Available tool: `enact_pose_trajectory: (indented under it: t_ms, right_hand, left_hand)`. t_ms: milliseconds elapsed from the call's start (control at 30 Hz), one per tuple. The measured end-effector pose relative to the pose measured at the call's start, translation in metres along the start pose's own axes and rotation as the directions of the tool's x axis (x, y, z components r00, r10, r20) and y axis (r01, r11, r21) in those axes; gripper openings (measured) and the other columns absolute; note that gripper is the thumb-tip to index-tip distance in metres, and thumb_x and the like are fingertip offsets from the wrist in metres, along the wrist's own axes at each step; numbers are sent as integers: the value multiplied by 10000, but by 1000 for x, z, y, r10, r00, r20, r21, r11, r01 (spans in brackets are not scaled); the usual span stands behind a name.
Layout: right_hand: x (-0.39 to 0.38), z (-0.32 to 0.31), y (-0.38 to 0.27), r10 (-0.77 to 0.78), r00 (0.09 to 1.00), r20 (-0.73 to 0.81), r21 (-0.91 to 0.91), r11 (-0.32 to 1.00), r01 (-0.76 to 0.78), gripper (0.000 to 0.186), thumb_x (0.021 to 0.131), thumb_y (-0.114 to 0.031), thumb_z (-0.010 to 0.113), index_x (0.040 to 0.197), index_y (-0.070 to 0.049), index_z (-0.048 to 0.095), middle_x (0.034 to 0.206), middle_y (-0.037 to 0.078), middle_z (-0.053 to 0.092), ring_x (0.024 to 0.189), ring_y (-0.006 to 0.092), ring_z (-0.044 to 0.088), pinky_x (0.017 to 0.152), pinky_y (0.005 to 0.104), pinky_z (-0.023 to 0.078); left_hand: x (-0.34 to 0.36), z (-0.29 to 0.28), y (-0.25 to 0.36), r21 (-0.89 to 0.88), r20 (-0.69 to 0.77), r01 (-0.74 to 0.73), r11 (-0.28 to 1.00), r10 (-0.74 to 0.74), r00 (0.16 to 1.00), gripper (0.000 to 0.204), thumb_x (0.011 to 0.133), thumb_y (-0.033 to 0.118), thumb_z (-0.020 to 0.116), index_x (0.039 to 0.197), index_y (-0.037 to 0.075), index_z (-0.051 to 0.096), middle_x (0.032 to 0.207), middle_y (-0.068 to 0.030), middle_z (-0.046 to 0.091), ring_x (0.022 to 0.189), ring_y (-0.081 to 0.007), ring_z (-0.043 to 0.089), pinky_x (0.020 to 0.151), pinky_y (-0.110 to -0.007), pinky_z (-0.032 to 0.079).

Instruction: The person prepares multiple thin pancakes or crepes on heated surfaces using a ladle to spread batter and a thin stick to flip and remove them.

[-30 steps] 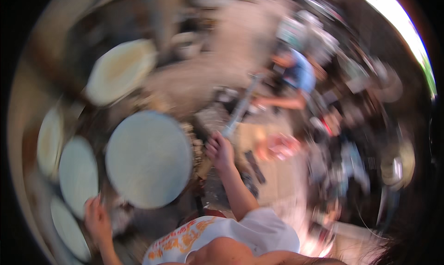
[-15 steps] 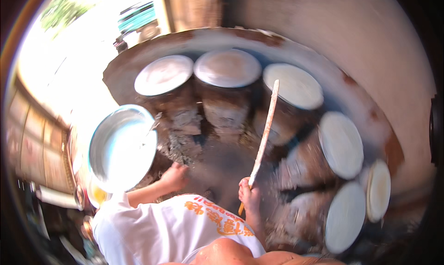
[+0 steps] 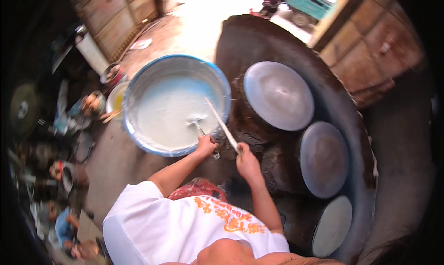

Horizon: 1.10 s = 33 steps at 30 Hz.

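Note:
A wide blue-rimmed basin [image 3: 138, 140] of pale, milky batter [image 3: 169, 103] lies in front of me, slightly left. My left hand [image 3: 207, 146], at its near right rim, is closed on the handle of a ladle [image 3: 198, 126] whose head dips into the batter. My right hand [image 3: 248, 163] grips the lower end of a long, whitish wooden stick [image 3: 223, 125]. The stick slants up and left, its tip over the basin. Right of the basin stands a round griddle [image 3: 279, 96] with a bare, greyish top.
Another bare griddle [image 3: 323, 159] and one with a pale layer on it [image 3: 333, 225] curve down the right side of a dark round counter [image 3: 259, 38]. Small tubs [image 3: 113, 74] stand beyond the basin's left. A person [image 3: 67, 225] is low at the left.
My view has swung left, bringing the basin to the middle. My left hand, earlier away from the ladle, now holds it. The stick, still in my right hand, has tilted left over the basin.

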State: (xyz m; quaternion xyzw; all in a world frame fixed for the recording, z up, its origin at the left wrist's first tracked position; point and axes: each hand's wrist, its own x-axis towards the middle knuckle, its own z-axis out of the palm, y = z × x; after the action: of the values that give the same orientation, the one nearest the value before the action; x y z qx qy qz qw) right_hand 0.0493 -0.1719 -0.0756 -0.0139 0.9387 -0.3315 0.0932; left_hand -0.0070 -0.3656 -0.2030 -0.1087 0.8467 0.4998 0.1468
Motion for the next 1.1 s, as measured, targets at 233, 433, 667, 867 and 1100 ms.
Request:
enact_pose_trajectory:
  t_ms: [233, 433, 667, 867, 1100]
  right_hand:
    - [137, 67, -32, -135, 916, 378, -312, 913, 263, 286, 866, -114, 424, 1099, -84, 586, 1016, 227, 621, 963, 406, 584, 810, 483, 466]
    - [122, 39, -35, -24, 907, 419, 5, 1000, 24, 387, 880, -55, 493, 1264, -86, 519, 811, 207, 661, 675, 324, 666, 621, 378, 511]
    - [127, 74, -14, -105, 867, 487, -6, 992, 124, 416, 881, -68, 483, 1297, -75, 492, 849, 200, 642, 689, 295, 643, 634, 368, 498]
    - [119, 70, -59, -54, 888, 457, -138, 982, 131, 438, 886, -67, 475, 1319, -131, 482, 849, 218, 647, 738, 347, 648, 644, 405, 497]
    - [136, 73, -77, -55, 915, 400, -347, 915, 206, 413, 887, -181, 486, 1300, -183, 480, 890, 228, 638, 829, 410, 615, 707, 494, 484]
  left_hand:
    - [-13, -94, -45, -361, -39, 317, 877, -354, 934, 516, 855, 93, 460, 1364, 62, 387, 847, -198, 596, 439, -229, 520, 403, -360, 453]
    - [-46, -207, -14, -701, -169, 114, 704, -319, 932, 532, 893, 105, 458, 1410, 122, 332, 602, -9, 411, 409, -90, 382, 347, -251, 349]
    - [7, -181, -96, -920, 30, 199, 337, -446, 895, 468, 882, 74, 458, 1338, 164, 401, 614, -14, 401, 427, -85, 360, 344, -232, 328]
    - [18, -186, -89, -950, 199, 282, 134, -432, 879, 450, 872, 61, 463, 1303, 172, 399, 597, -29, 388, 418, -92, 364, 345, -242, 354]
    - [38, -197, -90, -938, 266, 330, 105, -392, 881, 247, 925, 118, 467, 1141, 237, 457, 570, 64, 302, 419, -20, 278, 337, -171, 271]
